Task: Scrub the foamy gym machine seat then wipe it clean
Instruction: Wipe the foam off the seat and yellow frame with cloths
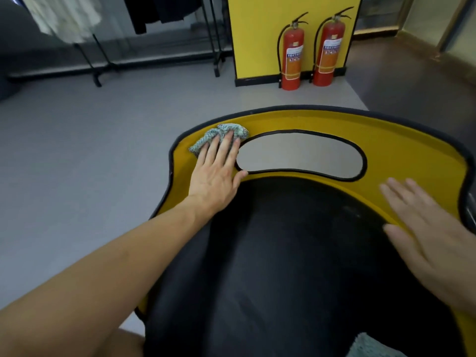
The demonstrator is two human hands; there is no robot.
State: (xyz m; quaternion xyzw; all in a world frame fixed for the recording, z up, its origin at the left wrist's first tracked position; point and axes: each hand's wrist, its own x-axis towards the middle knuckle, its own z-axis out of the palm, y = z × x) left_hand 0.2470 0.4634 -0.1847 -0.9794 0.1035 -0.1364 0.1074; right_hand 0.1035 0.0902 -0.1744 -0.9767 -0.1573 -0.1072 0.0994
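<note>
Seat (296,253) fills centre and lower frame: smooth black padded middle, glossy yellow rim, black piping, oval cut-out near top. Left hand (219,173) centre-left, fingers (226,148) straight and together, pressing crumpled teal knitted cloth (219,134) flat on yellow rim, just left of cut-out. Right hand (425,235) at right edge, blurred, straight and slightly spread over black-yellow border; contact unclear. Two red cylindrical fire extinguishers (292,55) upper centre against yellow panel (257,34), on grey floor (77,150).
</note>
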